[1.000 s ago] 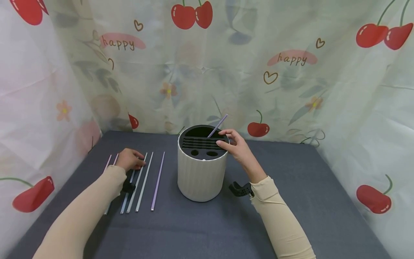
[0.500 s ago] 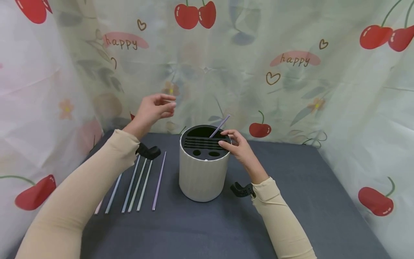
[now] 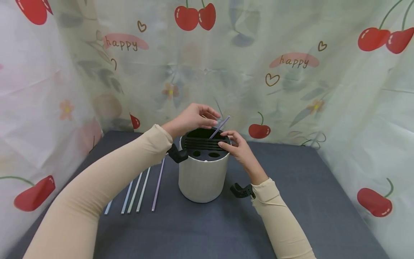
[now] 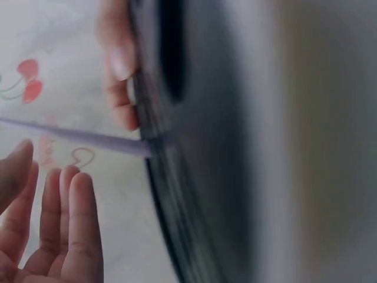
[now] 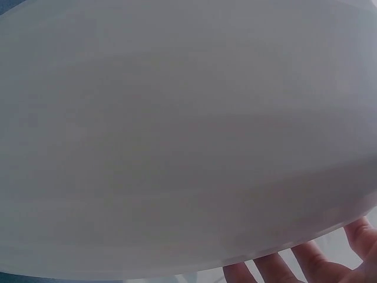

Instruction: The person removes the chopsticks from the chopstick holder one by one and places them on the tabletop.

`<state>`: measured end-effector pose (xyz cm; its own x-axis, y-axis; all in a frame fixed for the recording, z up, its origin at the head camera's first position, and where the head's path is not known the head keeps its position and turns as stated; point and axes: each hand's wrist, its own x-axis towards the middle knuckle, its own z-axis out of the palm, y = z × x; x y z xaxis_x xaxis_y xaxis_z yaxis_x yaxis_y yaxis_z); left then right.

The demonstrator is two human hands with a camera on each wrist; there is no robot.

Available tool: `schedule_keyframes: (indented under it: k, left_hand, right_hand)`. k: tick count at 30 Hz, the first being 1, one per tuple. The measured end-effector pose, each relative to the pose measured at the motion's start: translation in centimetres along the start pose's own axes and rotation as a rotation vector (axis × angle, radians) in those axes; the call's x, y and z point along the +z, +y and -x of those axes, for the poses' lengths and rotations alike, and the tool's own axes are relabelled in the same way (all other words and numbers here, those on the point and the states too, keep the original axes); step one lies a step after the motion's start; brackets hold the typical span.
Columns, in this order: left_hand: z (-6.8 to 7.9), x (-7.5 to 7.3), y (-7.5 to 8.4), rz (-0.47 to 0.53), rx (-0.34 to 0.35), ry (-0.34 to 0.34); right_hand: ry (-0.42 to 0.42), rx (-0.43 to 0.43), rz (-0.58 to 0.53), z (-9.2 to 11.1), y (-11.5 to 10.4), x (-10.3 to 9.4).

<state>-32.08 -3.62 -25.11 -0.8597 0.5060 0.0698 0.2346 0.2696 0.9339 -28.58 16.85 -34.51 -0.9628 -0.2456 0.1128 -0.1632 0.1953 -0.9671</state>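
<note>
A round cream holder (image 3: 202, 181) with a black slotted top stands mid-table in the head view. One thin purple stick (image 3: 220, 127) leans out of the half-moon opening at its back. Close to the upper part of that stick is my left hand (image 3: 195, 118), fingers apart and nothing seen between them. In the left wrist view, a gap shows between these fingertips (image 4: 82, 183) and the purple stick (image 4: 88, 137). My right hand (image 3: 238, 146) grips the holder's right rim, thumb toward the front. The right wrist view is filled by the holder's wall (image 5: 177, 130), with fingers at its edge.
Several thin metallic sticks lie side by side on the dark cloth left of the holder, a purple one (image 3: 157, 187) nearest it; my left sleeve (image 3: 126, 169) hides parts of them. A printed curtain (image 3: 226, 72) encloses the back and sides.
My left hand has lifted from the sticks on the table and moved right, to the stick in the holder. My right hand has stayed on the rim.
</note>
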Motion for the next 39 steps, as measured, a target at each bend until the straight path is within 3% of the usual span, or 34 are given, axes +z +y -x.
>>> schedule_keyframes:
  k: [8, 14, 18, 23, 28, 31, 35, 39]
  left_hand:
    - [-0.5, 0.8, -1.0, -0.092, -0.043, -0.071]
    - [-0.5, 0.9, -1.3, -0.116, -0.027, -0.059]
    - [-0.3, 0.5, -1.3, -0.066, 0.013, -0.001]
    - [0.2, -1.8, 0.2, 0.128, 0.160, 0.166]
    - [2.1, -5.9, 3.4, 0.469, 0.363, 0.367]
    - [3.8, -8.3, 4.5, 0.598, 0.422, 0.450]
    - [5.7, -10.6, 3.3, 0.625, 0.349, 0.518]
    - [6.6, -11.4, -0.8, 0.548, 0.194, 0.553]
  right_hand:
    - [-0.002, -0.008, -0.003, 0.0, 0.0, 0.0]
    - [0.000, -0.008, -0.012, -0.1, 0.1, 0.0]
    - [-0.001, -0.002, -0.012, -0.1, 0.1, 0.0]
    - [0.008, 0.009, 0.002, 0.0, 0.1, 0.0]
    - [0.013, 0.017, 0.015, 0.0, 0.1, 0.0]
    - [0.014, 0.020, 0.020, 0.0, 0.2, 0.0]
    - [0.014, 0.017, 0.021, 0.0, 0.2, 0.0]
    - [0.014, 0.014, 0.022, -0.1, 0.3, 0.0]
